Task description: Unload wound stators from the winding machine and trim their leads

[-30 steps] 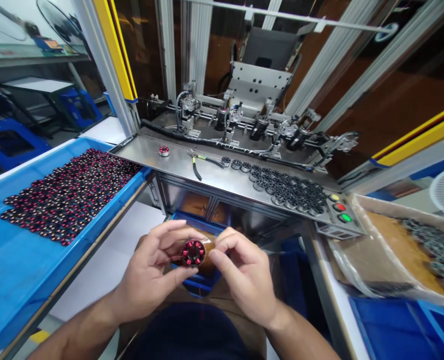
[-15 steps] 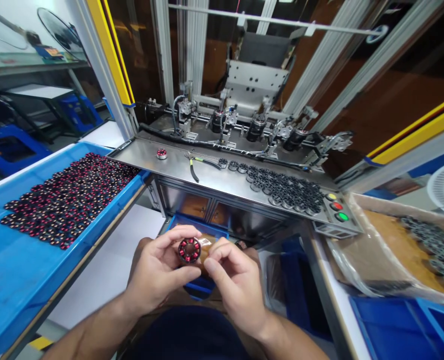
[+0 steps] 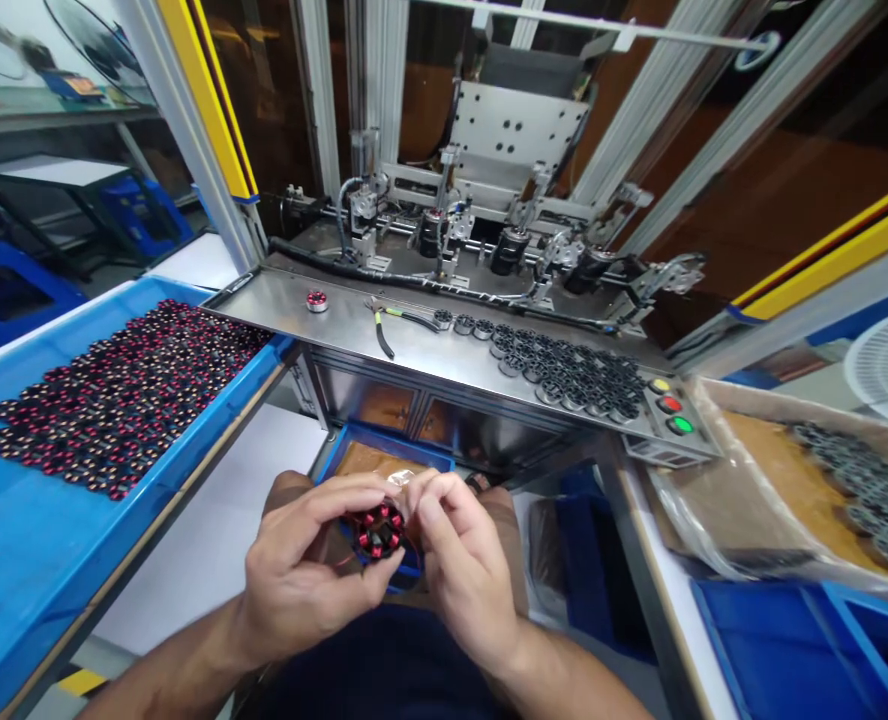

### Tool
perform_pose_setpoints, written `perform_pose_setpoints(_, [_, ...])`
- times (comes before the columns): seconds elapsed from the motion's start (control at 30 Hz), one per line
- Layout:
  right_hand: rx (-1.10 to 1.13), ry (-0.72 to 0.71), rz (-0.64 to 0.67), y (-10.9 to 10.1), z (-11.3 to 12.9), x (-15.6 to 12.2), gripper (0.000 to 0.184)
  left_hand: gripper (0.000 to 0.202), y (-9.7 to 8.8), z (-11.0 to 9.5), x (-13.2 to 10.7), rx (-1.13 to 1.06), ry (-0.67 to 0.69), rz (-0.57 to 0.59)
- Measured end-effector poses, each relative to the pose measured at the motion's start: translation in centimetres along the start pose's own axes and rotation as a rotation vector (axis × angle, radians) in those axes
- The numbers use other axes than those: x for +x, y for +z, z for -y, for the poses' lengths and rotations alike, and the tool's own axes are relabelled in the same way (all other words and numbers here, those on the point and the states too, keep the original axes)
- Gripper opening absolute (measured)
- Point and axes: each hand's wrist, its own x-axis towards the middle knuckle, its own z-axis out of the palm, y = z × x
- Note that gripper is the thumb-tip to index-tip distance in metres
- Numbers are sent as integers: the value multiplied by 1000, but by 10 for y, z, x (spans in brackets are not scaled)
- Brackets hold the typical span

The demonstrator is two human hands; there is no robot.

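A small round wound stator [image 3: 378, 530] with red coils sits between my two hands, low in the middle of the view. My left hand [image 3: 305, 575] curls round its left side, thumb and fingers closed on it. My right hand [image 3: 463, 565] pinches at its right edge with thumb and forefinger, and a thin reddish wire trails from the part. Both hands hover over my lap, in front of a blue bin [image 3: 354, 452] under the bench.
A blue tray [image 3: 24, 540] at left holds several red wound stators [image 3: 114, 395]. The steel bench [image 3: 354, 330] carries one red stator [image 3: 316, 300], pliers [image 3: 384, 330], several black unwound cores [image 3: 564, 375] and three push buttons [image 3: 669, 403]. A bag-lined box [image 3: 789, 480] of cores stands at right.
Both hands have drawn lower and closer together. My right fingers now pinch the stator's edge, and the stator is more covered by the fingers than before.
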Motion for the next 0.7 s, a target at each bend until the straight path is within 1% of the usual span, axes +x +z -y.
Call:
perform_pose_setpoints(0.07, [-30,30,-28,-1,-5,-1,21,58,0,1,-1,4,-26,-13])
perform_pose_setpoints(0.1, [-70,5,-31,-3,-6,-1,17,58,0,1,-2,22,-34,-10])
perform_pose_setpoints(0.13, [-129,-60,-35,-5,-6,-1,10,58,-1,1,-2,46,-38,-5])
perform_pose_setpoints(0.17, [-209,-158,-40,-8,-4,0,7,58,-2,1,-2,71,-41,2])
perform_pose_setpoints(0.23, [-414,-395,-29,-13,3,2,32,58,-5,0,-1,106,-36,29])
perform_pose_setpoints(0.27, [-514,-493,-2,-15,7,4,41,59,-6,0,-1,110,-31,46])
perform_pose_setpoints(0.3, [-595,-560,33,-17,11,6,42,59,-6,-1,0,110,-23,60])
perform_pose_setpoints(0.33, [-648,-594,65,-17,14,7,37,60,-7,-1,0,109,-14,70])
perform_pose_setpoints(0.4, [-671,-596,81,-16,19,10,22,60,-6,-2,0,110,-6,72])
perform_pose_setpoints(0.47, [-631,-541,38,-14,21,10,15,60,-6,-3,0,108,-20,65])
perform_pose_setpoints(0.6, [-525,-365,-7,-9,22,7,10,57,-5,-3,-1,32,-97,57])
perform_pose_setpoints(0.7, [-439,-227,-58,-7,21,7,14,54,-5,-3,-2,-98,-166,41])
